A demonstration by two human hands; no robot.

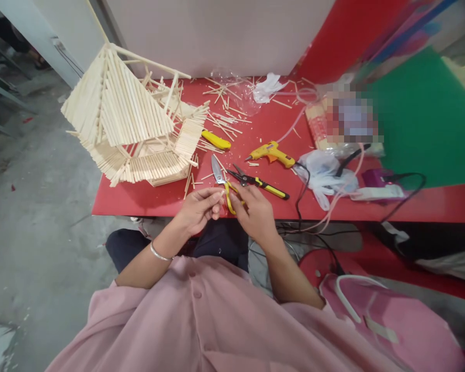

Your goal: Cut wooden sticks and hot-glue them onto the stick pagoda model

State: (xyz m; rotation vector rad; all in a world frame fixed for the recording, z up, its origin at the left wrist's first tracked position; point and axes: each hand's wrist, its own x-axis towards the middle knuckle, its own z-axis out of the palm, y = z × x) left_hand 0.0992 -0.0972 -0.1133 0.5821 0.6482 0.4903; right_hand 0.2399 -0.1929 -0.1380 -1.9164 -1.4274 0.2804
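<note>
A small pale stick piece (222, 192) is pinched between the fingers of the left hand (202, 207), above the near edge of the red tabletop (155, 201). The yellow handles of the scissors (217, 170) are partly covered by the right hand (257, 213); its fingers are curled beside them, and whether they are clamped on anything cannot be told. The space just beyond the hands is crowded by the scissors' blades and a pair of black-and-yellow cutters (261, 185). Farther back, a yellow utility knife (217, 140), a yellow glue gun (272, 153) and loose sticks (225, 124) are spread about. The left end is taken up by a roofed stick model (135, 103). To the right, the tabletop is cluttered by a crumpled plastic bag (323, 175) and partly covered by a green board (422, 124).
</note>
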